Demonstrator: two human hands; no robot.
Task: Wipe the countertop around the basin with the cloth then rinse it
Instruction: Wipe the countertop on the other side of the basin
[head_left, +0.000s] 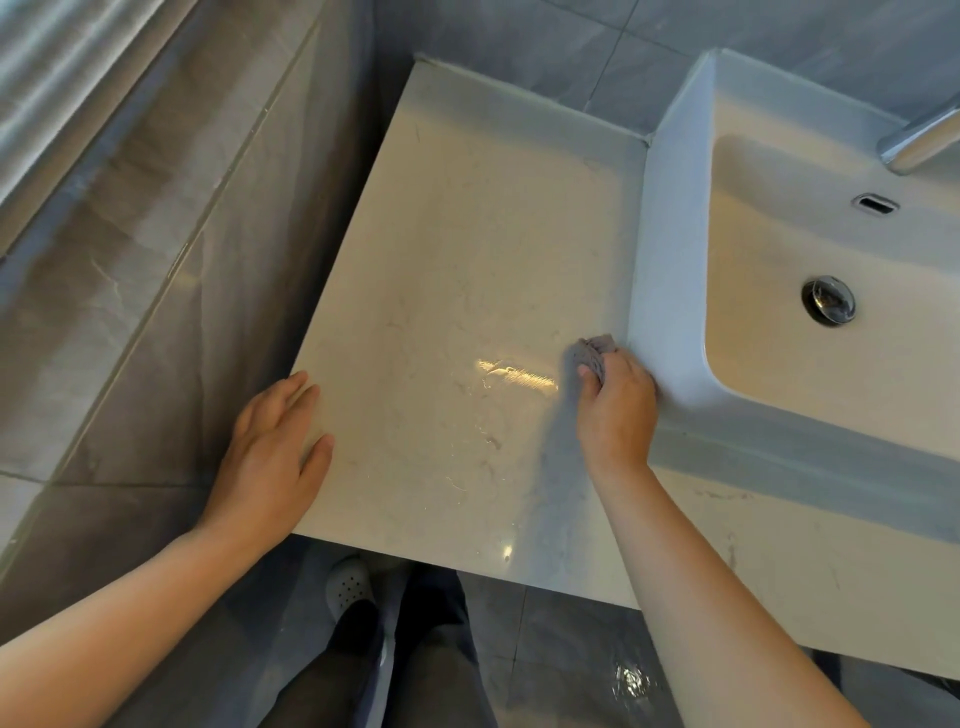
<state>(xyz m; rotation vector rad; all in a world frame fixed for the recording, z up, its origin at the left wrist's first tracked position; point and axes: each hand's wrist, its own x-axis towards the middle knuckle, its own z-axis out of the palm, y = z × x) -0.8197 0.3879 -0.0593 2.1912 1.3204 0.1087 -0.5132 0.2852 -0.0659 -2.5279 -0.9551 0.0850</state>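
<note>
Wiping looks to be under way, not finished. The right hand (618, 410) has its grip closed round a small grey cloth (592, 356), bunched so that only a wad shows past the fingers. It presses the cloth onto the bench (467, 249) just where the bench meets the left outer wall of the basin (670, 270); the cloth touches that wall, or all but. The left hand (275, 457) holds nothing. Its grip is open, fingers straight and flat on the bench's left front edge, well apart from the cloth, seemingly for support.

Wet streaks (514, 375) shine on the bench just left of the cloth and nearer the front, which suggests this part has had a pass. The far half of the bench looks dull, and I cannot tell whether it has been wiped. The strip of bench in front of the basin shows faint marks and probably waits its turn; the bench beyond the basin is out of view. Rinsing has not begun, by my reading: no water shows at the tap (919, 140), and the basin looks dry around the drain plug (829, 300).
</note>
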